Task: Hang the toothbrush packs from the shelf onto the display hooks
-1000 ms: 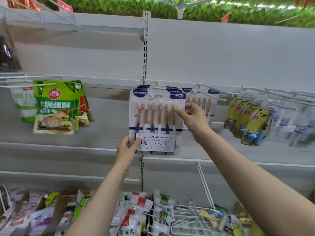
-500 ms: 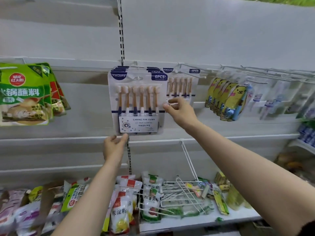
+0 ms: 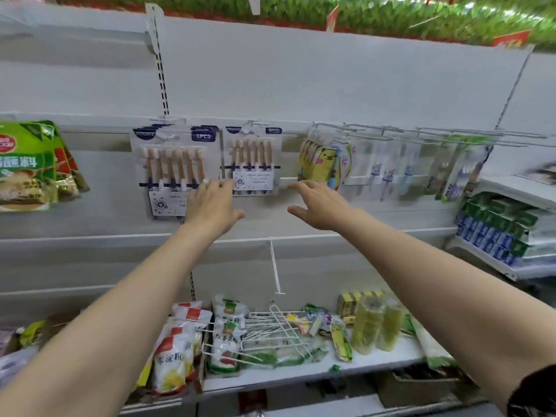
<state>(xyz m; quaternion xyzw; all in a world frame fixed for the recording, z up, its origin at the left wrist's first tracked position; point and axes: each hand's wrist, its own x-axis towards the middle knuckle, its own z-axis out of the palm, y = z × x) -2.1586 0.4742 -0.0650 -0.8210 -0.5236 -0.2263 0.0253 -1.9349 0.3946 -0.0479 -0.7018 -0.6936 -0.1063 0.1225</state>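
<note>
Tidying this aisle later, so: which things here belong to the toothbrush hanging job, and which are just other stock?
Job:
six-piece toothbrush packs, left stack
second toothbrush stack
display hooks
left hand
right hand

Other stock:
green sauce pouches
yellow bear toothbrush packs
starch bags
loose wire hooks

A white shelving wall [image 3: 331,85] carries a rail of wire display hooks [image 3: 451,134]. At the left of the rail hangs a stack of six-piece toothbrush packs [image 3: 168,164], and just beside it a second toothbrush pack [image 3: 252,159]. Further right hang yellow bear-printed packs [image 3: 319,162], then clear blister packs [image 3: 388,167], blurred. Green sauce pouches [image 3: 24,167] hang at the far left. Below, the lower shelf [image 3: 301,373] bears white starch bags [image 3: 173,361], loose white wire hooks [image 3: 270,335] lying in a heap, green packets [image 3: 341,341] and two yellowish jars [image 3: 376,326]. A side shelf [image 3: 493,267] at right holds stacked blue and green boxes [image 3: 493,233].
</note>
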